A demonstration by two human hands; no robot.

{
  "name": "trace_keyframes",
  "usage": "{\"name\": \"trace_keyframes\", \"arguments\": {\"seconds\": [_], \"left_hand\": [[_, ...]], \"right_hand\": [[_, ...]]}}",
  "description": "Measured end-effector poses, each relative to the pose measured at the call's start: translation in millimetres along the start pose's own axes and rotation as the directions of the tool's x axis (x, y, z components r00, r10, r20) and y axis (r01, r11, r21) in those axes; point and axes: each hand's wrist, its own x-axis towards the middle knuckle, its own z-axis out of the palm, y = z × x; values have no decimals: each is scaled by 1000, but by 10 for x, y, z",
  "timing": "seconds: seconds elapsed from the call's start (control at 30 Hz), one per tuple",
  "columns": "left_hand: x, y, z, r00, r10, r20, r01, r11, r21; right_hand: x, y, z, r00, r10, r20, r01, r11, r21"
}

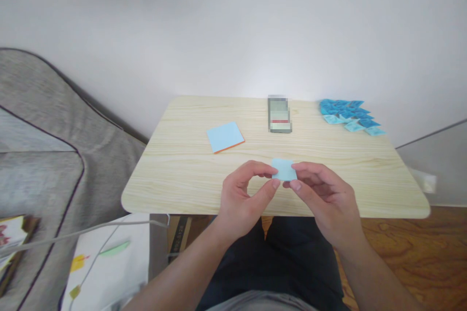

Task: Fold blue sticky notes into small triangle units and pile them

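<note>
A small light-blue piece of paper is held up between both hands over the front of the wooden table. My left hand pinches its left side between thumb and index finger. On the right side, my right hand grips the paper with its thumb and fingers; some of its fingertips sit behind the lower edge. Beyond my left hand lies a stack of light-blue square paper with an orange edge showing underneath. Several folded blue paper pieces are clustered at the back right.
A phone, its screen blurred, lies near the table's back edge by the white wall. Left of the table stands a grey sofa. A pale cable crosses above a white surface at lower left.
</note>
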Motion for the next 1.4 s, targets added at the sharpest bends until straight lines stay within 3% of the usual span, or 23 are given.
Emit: {"name": "trace_keyframes", "arguments": {"seconds": [0.13,0.6,0.9,1.3,1.4], "left_hand": [[-1,1,9,1000,-16,-7,16,998,-55],[-11,24,30,999,-29,-36,24,992,-121],[-12,56,12,999,-30,-41,24,990,-140],[-8,82,3,999,-28,-46,21,989,-146],[-9,90,10,999,-21,-47,14,989,-145]], "right_hand": [[19,-55,11,998,41,41,-43,996,74],[18,-61,-32,995,72,69,-78,993,84],[25,-82,-16,995,42,89,-50,995,83],[18,-127,13,998,54,26,-56,996,71],[17,-146,3,996,62,68,-68,995,78]]}}
